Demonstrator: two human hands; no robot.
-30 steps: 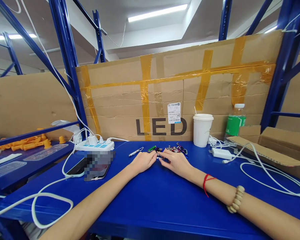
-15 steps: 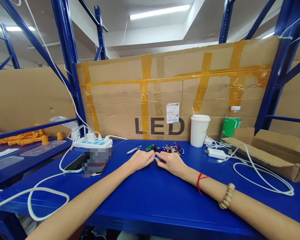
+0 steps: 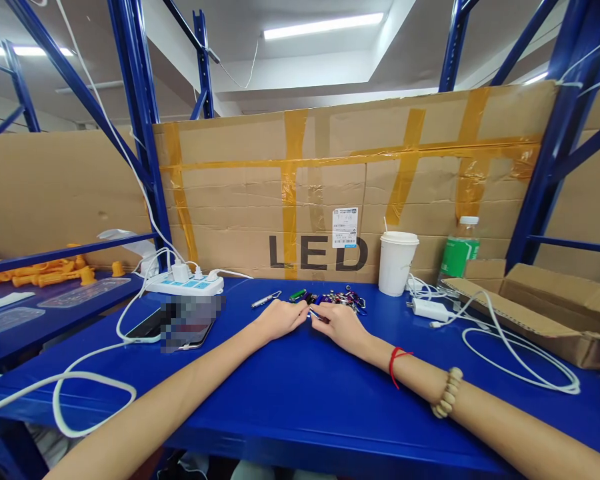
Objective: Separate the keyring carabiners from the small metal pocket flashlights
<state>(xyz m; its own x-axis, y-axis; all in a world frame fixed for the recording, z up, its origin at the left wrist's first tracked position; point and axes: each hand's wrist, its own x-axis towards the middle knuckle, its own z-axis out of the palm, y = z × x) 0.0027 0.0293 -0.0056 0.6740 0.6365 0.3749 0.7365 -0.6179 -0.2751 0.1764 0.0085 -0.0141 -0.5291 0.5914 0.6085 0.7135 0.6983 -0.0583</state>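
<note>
My left hand (image 3: 282, 319) and my right hand (image 3: 341, 325) meet over the middle of the blue table, fingertips almost touching. Both are closed in a pinch around something small with a pale, shiny edge; the fingers cover most of it. Just behind my right hand lies a pile of small shiny metal pieces (image 3: 347, 298), purple, red and silver, with rings or clips among them. A green piece (image 3: 297, 295) lies behind my left hand. To the left of that hand, a slim silver keychain-like piece with a loop (image 3: 266, 299) rests on the table.
At left are a white power strip (image 3: 185, 284) with plugs, and two phones, one dark (image 3: 153, 325) and one blurred out. On the right stand a white paper cup (image 3: 397, 263), a green-labelled bottle (image 3: 460, 253), a white charger (image 3: 430, 309) with looped cable and an open cardboard box (image 3: 555, 300).
Both hands keep the same pinch at nearly the same spot, with a slight shift of the right fingers. The whole view has moved a little.
</note>
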